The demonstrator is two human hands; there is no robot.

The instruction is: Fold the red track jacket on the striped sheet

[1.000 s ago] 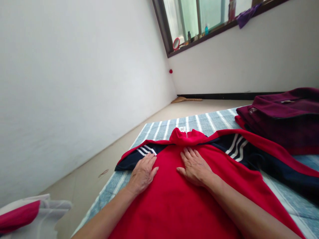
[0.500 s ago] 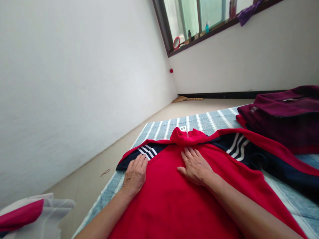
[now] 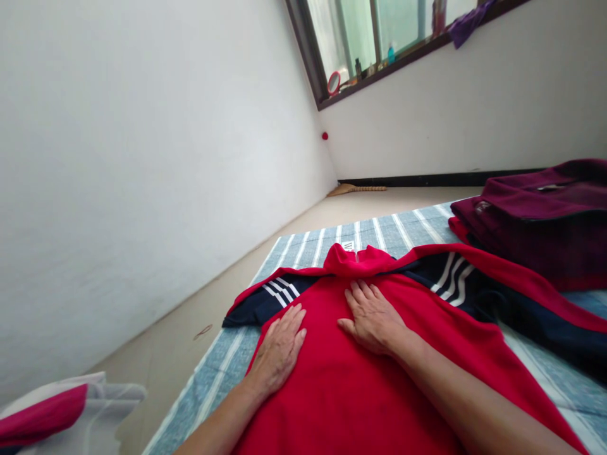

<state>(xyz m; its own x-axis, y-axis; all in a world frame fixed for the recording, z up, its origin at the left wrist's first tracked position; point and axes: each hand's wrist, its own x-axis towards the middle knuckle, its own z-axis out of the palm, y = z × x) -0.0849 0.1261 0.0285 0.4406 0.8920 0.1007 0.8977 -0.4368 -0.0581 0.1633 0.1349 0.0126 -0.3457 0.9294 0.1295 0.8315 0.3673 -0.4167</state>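
Left hand [image 3: 279,347], grip flat with fingers extended and pinching nothing, rests on the red jacket [image 3: 332,385] at its left side below the striped shoulder; right hand [image 3: 372,316], likewise laid flat, palm down, fingers slightly spread, presses just below the jacket's collar. Jacket lies spread on a blue-and-white striped cloth [image 3: 218,373], collar away from the wearer, right sleeve [image 3: 545,316] stretched out to the right. Beyond that sleeve, folded maroon clothing [image 3: 545,234]; left of the jacket, well apart, pale fabric [image 3: 102,411] with a crimson part.
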